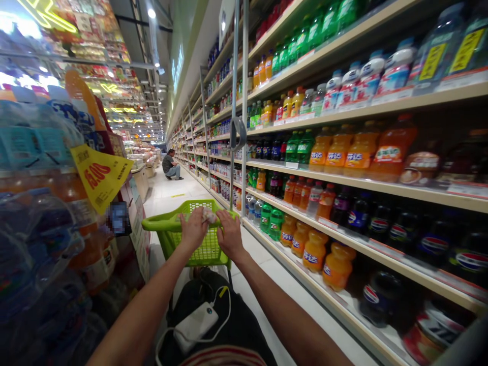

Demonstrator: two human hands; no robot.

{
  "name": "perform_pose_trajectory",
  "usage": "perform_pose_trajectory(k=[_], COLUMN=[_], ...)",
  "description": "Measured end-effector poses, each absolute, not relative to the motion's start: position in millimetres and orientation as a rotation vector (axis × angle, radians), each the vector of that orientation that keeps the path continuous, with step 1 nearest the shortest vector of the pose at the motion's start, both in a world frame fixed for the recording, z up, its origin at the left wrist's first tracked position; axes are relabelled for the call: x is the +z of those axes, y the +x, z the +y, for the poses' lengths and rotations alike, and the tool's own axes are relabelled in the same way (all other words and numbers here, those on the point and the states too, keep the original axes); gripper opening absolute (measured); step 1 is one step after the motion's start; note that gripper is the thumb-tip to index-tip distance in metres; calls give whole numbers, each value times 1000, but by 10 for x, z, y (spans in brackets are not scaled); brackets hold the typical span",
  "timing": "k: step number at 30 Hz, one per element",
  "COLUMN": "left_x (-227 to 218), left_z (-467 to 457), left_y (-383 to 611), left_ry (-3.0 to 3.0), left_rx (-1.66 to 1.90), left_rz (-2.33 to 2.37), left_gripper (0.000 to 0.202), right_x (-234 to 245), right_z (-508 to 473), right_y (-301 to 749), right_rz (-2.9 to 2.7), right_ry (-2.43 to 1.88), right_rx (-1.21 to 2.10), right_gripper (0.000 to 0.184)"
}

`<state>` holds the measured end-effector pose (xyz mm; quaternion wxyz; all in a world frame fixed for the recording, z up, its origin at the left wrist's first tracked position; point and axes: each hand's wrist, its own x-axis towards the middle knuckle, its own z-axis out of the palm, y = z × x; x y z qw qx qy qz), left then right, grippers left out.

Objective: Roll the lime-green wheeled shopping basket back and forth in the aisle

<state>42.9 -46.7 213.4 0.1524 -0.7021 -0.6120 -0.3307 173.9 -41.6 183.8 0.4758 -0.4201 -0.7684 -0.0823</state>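
Observation:
Both my hands rest on the near rim of a green shopping basket cart point(171, 239) in a supermarket aisle. My left hand point(193, 229) is closed around the rim and pinches a small crumpled pale thing point(209, 215), maybe paper or cloth; I cannot make out which. My right hand point(230, 233) lies on the rim just to the right, fingers curled over it, touching the same pale thing.
Long drink shelves point(343, 178) with orange, green and cola bottles run along the right. Stacked bottled drinks with a yellow price tag point(99, 175) stand at the left. A person point(170, 165) crouches far down the aisle. A white power bank point(196, 324) with cable lies on my lap.

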Motion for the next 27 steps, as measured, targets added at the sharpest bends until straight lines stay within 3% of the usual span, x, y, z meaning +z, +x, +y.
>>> perform_pose_trajectory(k=[11,20,27], left_x=[2090,2056,1962], left_z=[-521,-559,-654], left_y=[-103,-201,-146], left_ry=[-2064,-2090,-1960], left_rx=[-483,-532,-620], left_rz=[-1959,-1906,-1878], left_gripper=[66,68,61], right_x=[2041,1976,1862], right_z=[-443,-344,-278], right_y=[1175,1148,1761], right_rz=[-2090,-2070,-1902], right_ry=[-1103,-1065,-1167], right_rx=[-135,-130,-193], right_gripper=[39,32,44])
